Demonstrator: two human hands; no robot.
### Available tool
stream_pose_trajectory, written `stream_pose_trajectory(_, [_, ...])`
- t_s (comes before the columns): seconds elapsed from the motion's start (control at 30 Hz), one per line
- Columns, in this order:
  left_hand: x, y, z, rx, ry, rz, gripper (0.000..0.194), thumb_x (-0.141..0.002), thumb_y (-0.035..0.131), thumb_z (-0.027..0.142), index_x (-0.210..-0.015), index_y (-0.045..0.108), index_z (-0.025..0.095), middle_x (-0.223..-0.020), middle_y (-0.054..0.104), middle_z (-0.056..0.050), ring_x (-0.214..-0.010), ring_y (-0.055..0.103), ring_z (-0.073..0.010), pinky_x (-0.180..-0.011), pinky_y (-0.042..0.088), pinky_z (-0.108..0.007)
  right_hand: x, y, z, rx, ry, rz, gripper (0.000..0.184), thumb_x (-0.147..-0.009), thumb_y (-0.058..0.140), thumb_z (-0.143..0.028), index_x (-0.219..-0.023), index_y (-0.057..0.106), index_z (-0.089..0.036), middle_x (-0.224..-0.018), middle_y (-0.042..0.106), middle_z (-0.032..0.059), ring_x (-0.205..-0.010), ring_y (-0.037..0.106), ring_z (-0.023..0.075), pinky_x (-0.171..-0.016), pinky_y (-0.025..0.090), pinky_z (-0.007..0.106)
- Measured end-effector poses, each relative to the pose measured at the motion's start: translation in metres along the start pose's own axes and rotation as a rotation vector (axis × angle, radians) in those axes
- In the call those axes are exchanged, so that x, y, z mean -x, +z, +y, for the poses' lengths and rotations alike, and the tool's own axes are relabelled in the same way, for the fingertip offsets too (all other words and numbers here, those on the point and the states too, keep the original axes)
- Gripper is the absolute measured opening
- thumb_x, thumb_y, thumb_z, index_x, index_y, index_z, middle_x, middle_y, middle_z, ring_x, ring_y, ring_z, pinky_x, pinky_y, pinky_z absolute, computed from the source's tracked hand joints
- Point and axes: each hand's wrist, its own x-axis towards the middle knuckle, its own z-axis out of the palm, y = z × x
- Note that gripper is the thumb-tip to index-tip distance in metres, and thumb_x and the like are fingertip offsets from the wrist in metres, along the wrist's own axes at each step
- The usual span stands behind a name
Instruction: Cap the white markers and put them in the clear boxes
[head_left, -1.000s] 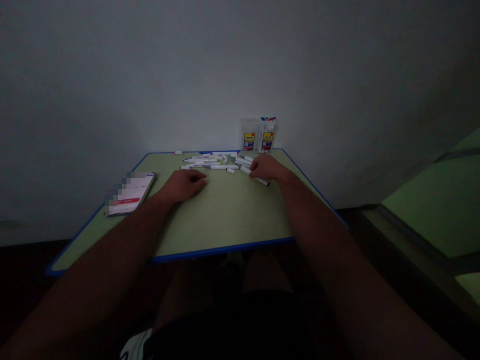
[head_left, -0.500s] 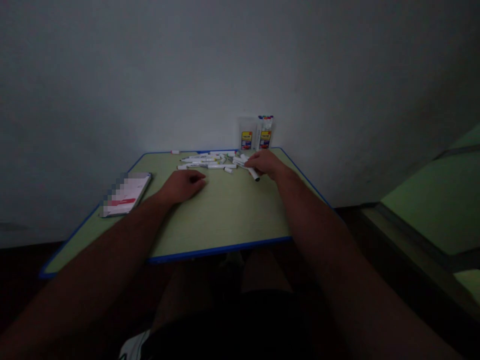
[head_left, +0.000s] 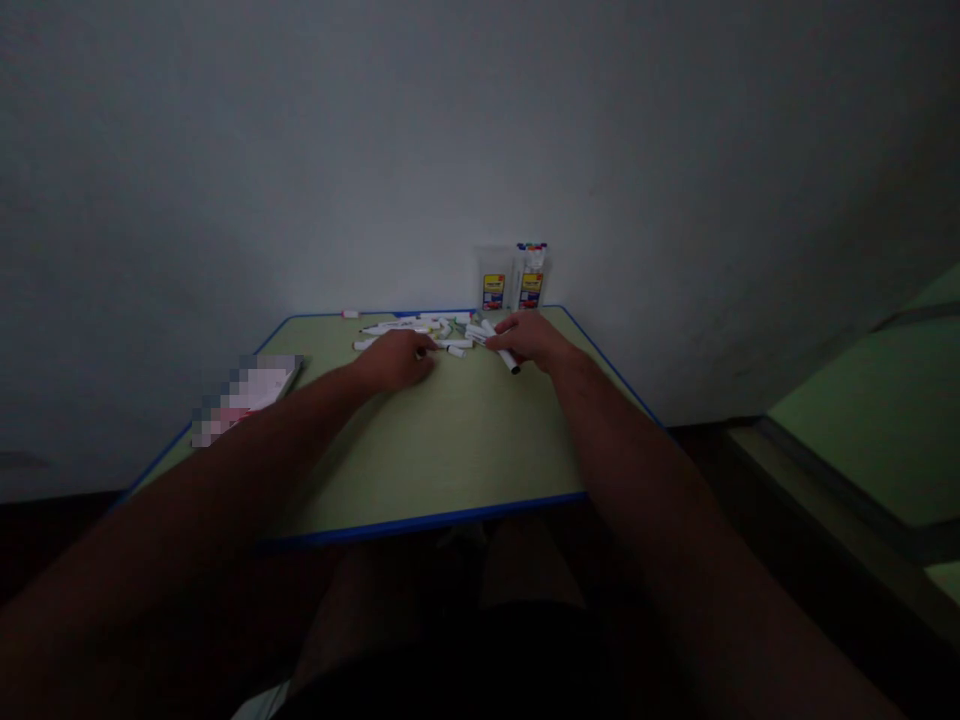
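Observation:
My right hand (head_left: pixel 529 338) is at the right end of a loose pile of white markers, its fingers closed on a white marker (head_left: pixel 511 364) with a dark end pointing toward me. The marker's middle is partly hidden by my fingers. My left hand (head_left: pixel 401 360) lies at the front of the pile, thumb and fingers curled with a small gap between them. Its fingertips reach a white marker (head_left: pixel 457 344) lying crosswise; whether they touch it I cannot tell. Just right of those fingertips is a short white cap (head_left: pixel 456 352). Other markers (head_left: pixel 397 326) lie behind my left hand.
Against the wall stand a clear pouch (head_left: pixel 493 290) with a yellow label and a second pouch (head_left: pixel 531 285) holding coloured-end markers. A phone or tablet (head_left: pixel 274 385), partly blurred out, lies on the left of the blue-edged table (head_left: pixel 450 450). A pink-ended cap (head_left: pixel 350 314) sits at the back edge.
My left hand has moved right and forward to the markers. My right hand has shifted slightly left, and the marker in it has turned to point more toward me.

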Motion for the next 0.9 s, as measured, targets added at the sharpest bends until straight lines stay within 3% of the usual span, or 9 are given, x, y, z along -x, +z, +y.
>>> stream_pose_trajectory(0.13, [-0.01, 0.012, 0.007, 0.004, 0.037, 0.077, 0.051, -0.085, 0.052, 0.03, -0.131, 0.066, 0.015, -0.116, 0.07, -0.013, -0.105, 0.065, -0.0282, -0.096, 0.049, -0.039, 0.0, -0.001, 0.0, 0.02, 0.006, -0.018, 0.019, -0.076, 0.081, -0.018, -0.09, 0.068, -0.012, -0.067, 0.063, -0.0011, -0.053, 0.055, 0.0082, -0.048, 0.047, 0.02])
stream_pose_trajectory(0.27, [-0.012, 0.028, 0.006, 0.003, 0.086, 0.142, 0.054, -0.088, 0.049, 0.029, -0.14, 0.06, 0.022, -0.12, 0.062, -0.013, -0.105, 0.064, -0.0272, -0.093, 0.05, -0.039, -0.002, -0.001, 0.002, 0.023, -0.008, -0.003, 0.02, -0.076, 0.082, -0.018, -0.09, 0.069, -0.012, -0.07, 0.064, -0.0001, -0.053, 0.054, 0.0081, -0.046, 0.045, 0.02])
stream_pose_trajectory(0.47, [-0.014, 0.039, -0.002, 0.046, 0.164, 0.174, 0.044, -0.089, 0.049, 0.031, -0.126, 0.071, 0.02, -0.112, 0.061, -0.014, -0.102, 0.062, -0.0266, -0.096, 0.049, -0.04, -0.003, 0.002, 0.001, 0.043, -0.012, 0.003, 0.022, -0.076, 0.082, -0.02, -0.092, 0.069, -0.012, -0.074, 0.065, 0.0025, -0.054, 0.055, 0.0085, -0.045, 0.045, 0.021])
stream_pose_trajectory(0.57, [-0.011, 0.036, -0.004, 0.088, 0.147, 0.204, 0.039, -0.088, 0.052, 0.035, -0.111, 0.075, 0.016, -0.111, 0.064, -0.015, -0.099, 0.063, -0.0269, -0.093, 0.049, -0.041, -0.002, 0.003, 0.0, 0.037, 0.002, 0.002, 0.026, -0.075, 0.083, -0.019, -0.095, 0.067, -0.012, -0.079, 0.067, 0.0039, -0.055, 0.057, 0.0094, -0.045, 0.046, 0.021])
stream_pose_trajectory(0.77, [0.002, 0.015, -0.004, 0.163, 0.016, 0.041, 0.026, -0.078, 0.062, 0.033, -0.095, 0.075, 0.017, -0.087, 0.072, -0.008, -0.08, 0.064, -0.023, -0.076, 0.047, -0.034, 0.001, 0.007, 0.0, 0.046, -0.019, -0.011, 0.026, -0.076, 0.082, -0.019, -0.096, 0.066, -0.012, -0.081, 0.067, 0.0051, -0.057, 0.057, 0.0098, -0.045, 0.046, 0.021])
stream_pose_trajectory(0.9, [0.017, -0.001, -0.008, 0.137, -0.006, 0.024, 0.022, -0.074, 0.065, 0.031, -0.091, 0.073, 0.02, -0.084, 0.072, -0.005, -0.076, 0.063, -0.022, -0.072, 0.046, -0.032, 0.002, 0.01, -0.001, 0.031, -0.046, -0.026, 0.025, -0.077, 0.082, -0.019, -0.094, 0.065, -0.013, -0.081, 0.067, 0.0052, -0.055, 0.057, 0.0098, -0.045, 0.046, 0.021])
